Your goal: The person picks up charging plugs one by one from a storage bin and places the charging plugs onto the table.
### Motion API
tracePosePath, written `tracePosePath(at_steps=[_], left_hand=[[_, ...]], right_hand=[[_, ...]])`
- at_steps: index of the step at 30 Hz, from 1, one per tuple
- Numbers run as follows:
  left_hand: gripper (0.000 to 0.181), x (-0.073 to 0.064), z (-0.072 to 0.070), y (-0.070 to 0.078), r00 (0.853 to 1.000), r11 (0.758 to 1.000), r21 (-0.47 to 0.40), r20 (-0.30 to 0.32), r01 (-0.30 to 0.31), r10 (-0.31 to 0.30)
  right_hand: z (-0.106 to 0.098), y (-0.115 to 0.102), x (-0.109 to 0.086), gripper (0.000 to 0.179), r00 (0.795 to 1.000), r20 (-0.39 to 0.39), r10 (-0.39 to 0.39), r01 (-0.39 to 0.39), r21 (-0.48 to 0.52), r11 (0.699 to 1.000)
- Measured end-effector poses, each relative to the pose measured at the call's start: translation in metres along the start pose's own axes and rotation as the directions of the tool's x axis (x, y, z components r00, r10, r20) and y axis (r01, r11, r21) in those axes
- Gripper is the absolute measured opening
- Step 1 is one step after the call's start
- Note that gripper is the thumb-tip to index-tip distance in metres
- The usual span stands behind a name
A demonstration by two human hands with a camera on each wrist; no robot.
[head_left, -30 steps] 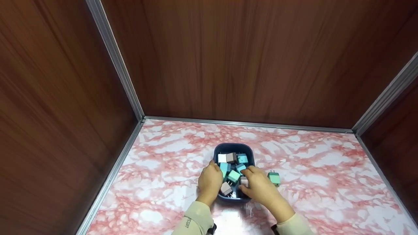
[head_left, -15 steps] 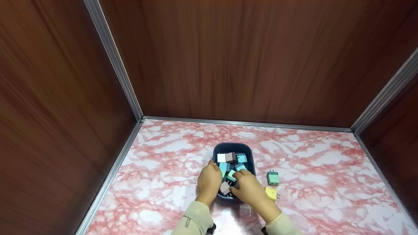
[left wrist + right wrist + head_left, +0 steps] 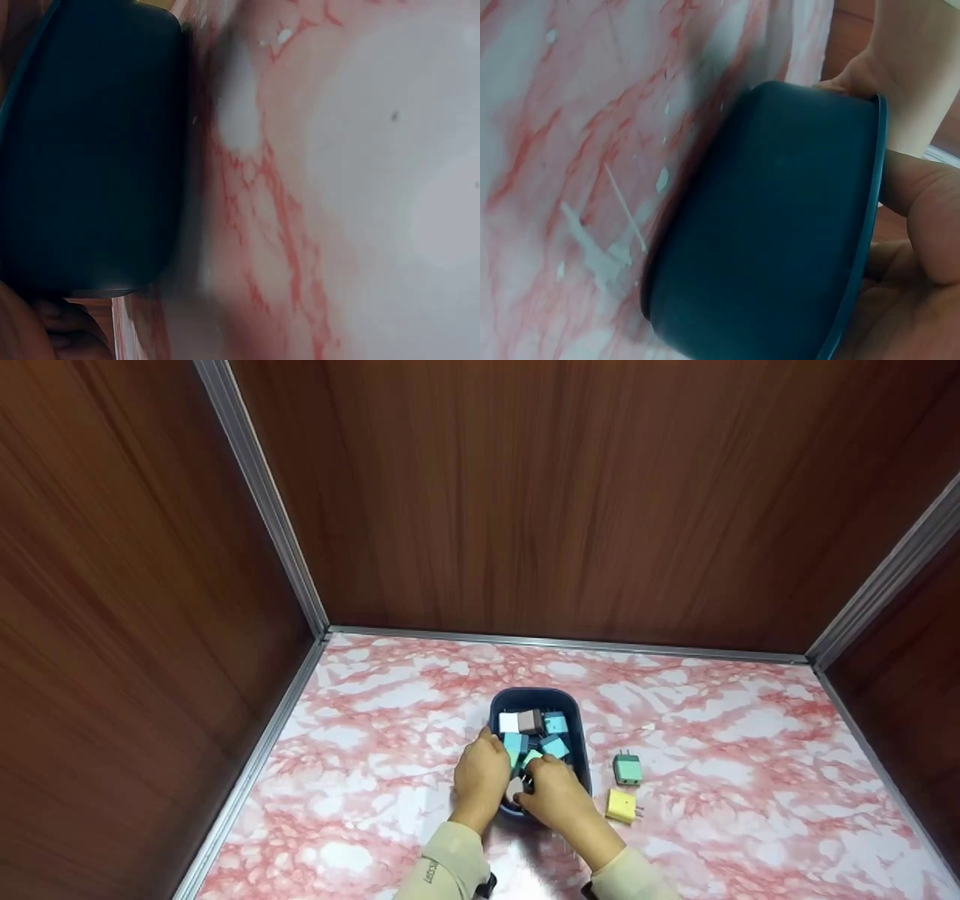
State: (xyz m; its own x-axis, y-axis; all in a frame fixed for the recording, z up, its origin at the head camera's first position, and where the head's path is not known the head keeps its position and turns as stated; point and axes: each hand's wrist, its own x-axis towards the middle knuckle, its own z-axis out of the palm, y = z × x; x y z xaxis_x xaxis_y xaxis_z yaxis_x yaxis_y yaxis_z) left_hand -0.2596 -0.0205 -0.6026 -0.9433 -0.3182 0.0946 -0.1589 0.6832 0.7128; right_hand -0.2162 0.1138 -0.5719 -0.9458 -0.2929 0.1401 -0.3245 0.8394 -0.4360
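Observation:
A dark blue plastic bin [image 3: 534, 694] stands on the table, holding several two-prong charger plugs. My left hand [image 3: 481, 772] grips the bin's left side. My right hand [image 3: 556, 795] reaches over the right rim, thumb and fingers bent down among the plugs; I cannot tell whether it pinches one. Near its fingertips are a light green plug [image 3: 532, 757] and a pale pinkish plug [image 3: 514, 790], both partly covered. Farther back lie a white plug [image 3: 508, 723], a brown plug [image 3: 529, 721] and a blue plug [image 3: 555, 723]. In the right wrist view the bin's wall [image 3: 772, 217] hides the plugs.
On the table right of the bin lie a green plug [image 3: 628, 769] and, nearer me, a yellow plug [image 3: 621, 805]. The red-and-white marbled tabletop [image 3: 390, 780] meets brown wood-look panels [image 3: 525, 510] along metal strips.
My right hand has moved left and deeper over the bin, uncovering the yellow plug on the table. My left hand and the bin stay in place.

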Motion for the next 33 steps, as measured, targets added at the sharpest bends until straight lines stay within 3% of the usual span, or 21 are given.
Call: tracePosePath(at_steps=[7, 20, 33], left_hand=[[0.04, 0.0, 0.0, 0.0, 1.0, 1.0, 0.003, 0.006, -0.002, 0.002], [0.035, 0.0, 0.003, -0.001, 0.999, 1.0, -0.004, -0.045, -0.021, 0.021], [0.035, 0.0, 0.001, -0.001, 0.999, 1.0, 0.003, -0.031, -0.023, 0.023]], right_hand=[[0.005, -0.005, 0.002, 0.029, 0.996, 0.028, 0.09, -0.091, 0.008, 0.996], [0.012, -0.014, 0.004, 0.032, 0.99, 0.011, 0.143, -0.143, -0.026, 0.989], [0.012, -0.022, 0.005, 0.031, 0.975, 0.024, 0.219, -0.218, -0.036, 0.975]])
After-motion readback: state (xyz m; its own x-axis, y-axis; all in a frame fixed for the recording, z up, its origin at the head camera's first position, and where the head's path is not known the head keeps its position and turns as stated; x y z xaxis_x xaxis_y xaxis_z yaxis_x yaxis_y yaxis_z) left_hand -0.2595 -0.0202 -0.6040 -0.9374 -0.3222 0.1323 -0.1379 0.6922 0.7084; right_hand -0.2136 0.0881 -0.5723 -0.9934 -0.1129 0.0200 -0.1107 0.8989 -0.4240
